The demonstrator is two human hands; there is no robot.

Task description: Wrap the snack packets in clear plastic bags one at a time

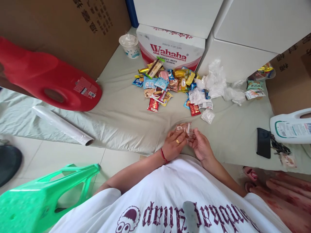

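On pale green cloth (131, 124), at the near edge, a small brown plastic packet (181, 127) lies partly under the left hand (174, 144), fingers bent over it, beside the right hand (202, 145), fingers curled; whether they grip, I can't tell. Light pressure seems best. The far red-and-white cardboard box (171, 48) reads "Wahaha", "Purified Water".

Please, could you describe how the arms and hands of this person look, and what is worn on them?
The white sleeves are short. The left hand has a gold-coloured ring and a red bracelet at its wrist; the right hand shows no jewellery.
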